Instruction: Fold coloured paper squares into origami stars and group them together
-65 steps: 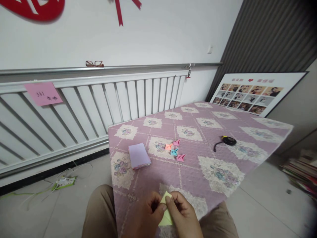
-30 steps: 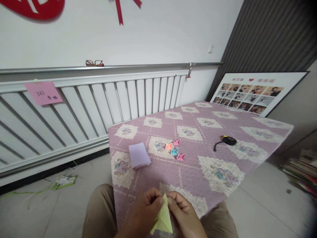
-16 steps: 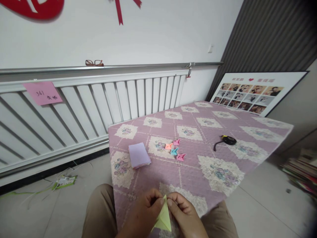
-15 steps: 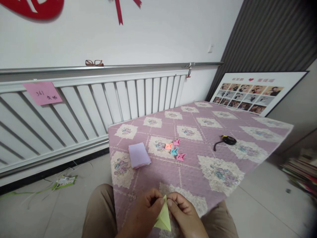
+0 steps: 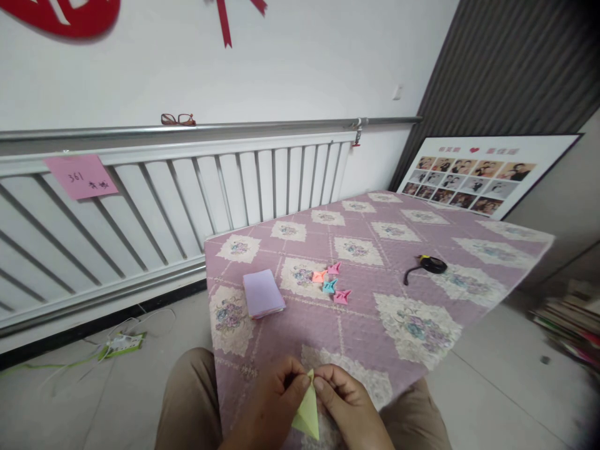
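A folded piece of yellow paper (image 5: 307, 414) is held at the near edge of the table, its narrow tip pointing up and away from me. My left hand (image 5: 277, 395) pinches it from the left, thumb and fingers near the tip. On the other side, my right hand (image 5: 347, 400) grips the tip between thumb and index finger. Both hands are closed and close together. Beyond them lie several small folded paper figures (image 5: 329, 286) in pink, orange and blue. To their left is a stack of lilac paper sheets (image 5: 264, 294).
A black tape measure (image 5: 434, 265) with a strap lies on the right of the cloth-covered table (image 5: 356, 325). A photo board (image 5: 492, 172) leans at the far right end. Along the wall runs a white radiator (image 5: 187, 200), with glasses (image 5: 178, 119) on the pipe above it.
The yellow paper has turned slightly, its lower corner shifting a little left. Both hands keep their pinch, the right fingertips moving slightly closer to the left. The rest stays put.
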{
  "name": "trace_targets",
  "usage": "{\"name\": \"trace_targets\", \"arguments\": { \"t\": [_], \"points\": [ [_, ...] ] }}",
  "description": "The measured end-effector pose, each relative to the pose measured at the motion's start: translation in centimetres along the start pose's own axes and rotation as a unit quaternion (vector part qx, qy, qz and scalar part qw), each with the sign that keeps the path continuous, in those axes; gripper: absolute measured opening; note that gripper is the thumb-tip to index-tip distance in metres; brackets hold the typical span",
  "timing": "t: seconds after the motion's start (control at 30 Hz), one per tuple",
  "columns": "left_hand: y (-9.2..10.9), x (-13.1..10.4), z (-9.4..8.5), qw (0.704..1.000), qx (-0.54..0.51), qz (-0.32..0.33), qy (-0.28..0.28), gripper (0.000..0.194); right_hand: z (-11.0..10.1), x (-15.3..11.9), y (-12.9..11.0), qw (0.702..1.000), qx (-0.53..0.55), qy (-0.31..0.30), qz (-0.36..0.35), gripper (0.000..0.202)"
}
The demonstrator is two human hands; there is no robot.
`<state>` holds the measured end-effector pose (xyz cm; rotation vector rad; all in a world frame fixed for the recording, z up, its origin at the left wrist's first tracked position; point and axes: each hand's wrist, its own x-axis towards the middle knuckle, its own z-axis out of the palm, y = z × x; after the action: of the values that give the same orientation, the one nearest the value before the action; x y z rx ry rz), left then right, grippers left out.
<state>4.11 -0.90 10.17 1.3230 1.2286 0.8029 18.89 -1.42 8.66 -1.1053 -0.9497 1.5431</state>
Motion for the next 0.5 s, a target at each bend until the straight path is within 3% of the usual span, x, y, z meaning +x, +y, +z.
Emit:
{"name": "trace_targets", "arguments": {
  "t": [0.17,0.5],
  "points": [
    [-0.4,-0.1,0.0,0.999,0.025,0.021,0.003,0.027,-0.1,0.1,0.3,0.997,0.060,-0.017,0.036,0.042],
    [-0.7,0.0,0.4,0.997,-0.068,-0.029,-0.018,0.041,-0.3,0.3,1.4,0.994,0.093,-0.020,0.045,0.039]
  ]
}}
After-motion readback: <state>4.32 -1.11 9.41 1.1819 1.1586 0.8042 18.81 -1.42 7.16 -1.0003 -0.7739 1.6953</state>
